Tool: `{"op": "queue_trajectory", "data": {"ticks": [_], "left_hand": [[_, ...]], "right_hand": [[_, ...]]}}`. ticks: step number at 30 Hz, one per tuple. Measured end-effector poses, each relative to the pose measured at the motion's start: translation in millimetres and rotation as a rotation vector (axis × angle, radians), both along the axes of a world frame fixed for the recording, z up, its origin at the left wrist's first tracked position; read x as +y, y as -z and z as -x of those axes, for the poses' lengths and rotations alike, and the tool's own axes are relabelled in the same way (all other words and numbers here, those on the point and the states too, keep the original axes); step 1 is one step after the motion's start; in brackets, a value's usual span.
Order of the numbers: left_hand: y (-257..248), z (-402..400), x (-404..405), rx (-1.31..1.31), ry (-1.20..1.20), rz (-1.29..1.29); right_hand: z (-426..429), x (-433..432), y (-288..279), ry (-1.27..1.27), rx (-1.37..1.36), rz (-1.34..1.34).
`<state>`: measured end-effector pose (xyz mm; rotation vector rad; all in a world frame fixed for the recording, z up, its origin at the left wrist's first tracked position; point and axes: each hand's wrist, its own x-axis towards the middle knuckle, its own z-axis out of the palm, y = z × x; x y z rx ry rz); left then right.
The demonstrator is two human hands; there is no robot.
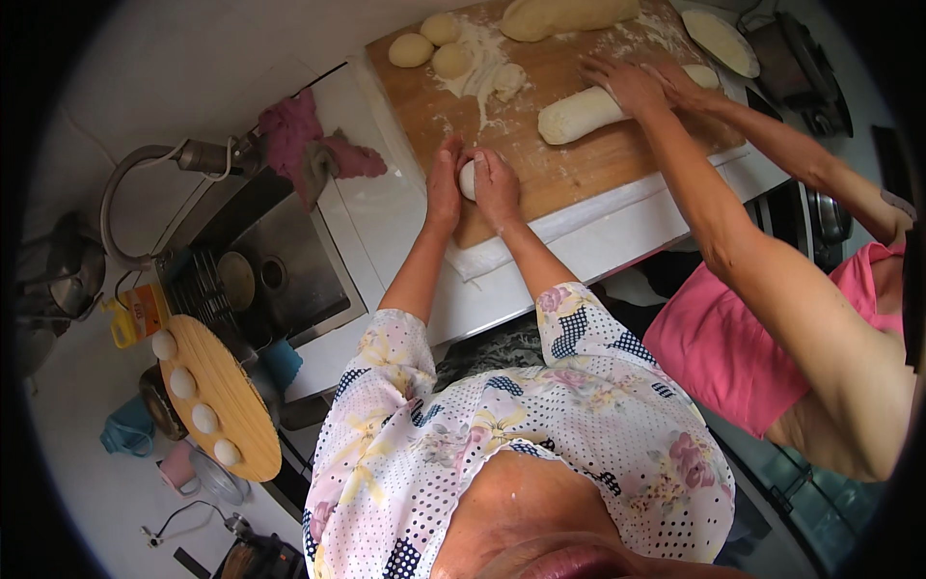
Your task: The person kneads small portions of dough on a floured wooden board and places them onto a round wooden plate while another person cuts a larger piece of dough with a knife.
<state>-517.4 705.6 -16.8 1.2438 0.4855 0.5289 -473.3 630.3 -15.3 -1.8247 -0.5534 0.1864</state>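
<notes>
Between my left hand (444, 184) and my right hand (494, 182) is a small ball of dough (468, 180), cupped from both sides at the near left part of the wooden board (528, 170). My palms hide much of it. Beyond my hands, a rough lump of dough (508, 81) lies by scattered white flour (481, 54). Three smooth dough balls (411, 51) sit at the board's far left corner. A large piece of dough (568, 16) rests at the far edge. To the right, a co-worker's two hands (636, 85) press on a thick dough roll (579, 116).
A metal sink (300, 268) with a faucet (130, 188) lies left, beside pink cloths (293, 134). A round wooden board (217, 391) carries several dough balls. A yellow bottle (137, 315) stands near it. The co-worker in a pink top (731, 347) is close on my right.
</notes>
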Motion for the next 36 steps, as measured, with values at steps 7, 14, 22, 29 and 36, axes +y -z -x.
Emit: {"op": "queue_trajectory", "data": {"ticks": [7,14,22,29,36], "left_hand": [[3.7,0.1,-0.4,0.086,0.06,-0.082],[-9.6,0.3,0.3,0.006,-0.016,-0.012],[-6.4,10.7,-8.7,0.147,0.039,-0.118],[-4.9,20.8,-13.3,0.072,0.019,-0.23],[-3.2,22.0,-14.6,0.093,-0.055,-0.139]], "right_hand": [[2.1,2.7,-5.8,0.113,-0.231,0.117],[-5.4,6.6,-11.5,0.196,-0.209,0.013],[4.8,6.5,-7.6,0.048,0.28,-0.1],[8.4,6.8,-18.6,0.061,0.324,0.064],[24.5,8.5,-8.8,0.235,0.135,0.007]]}}
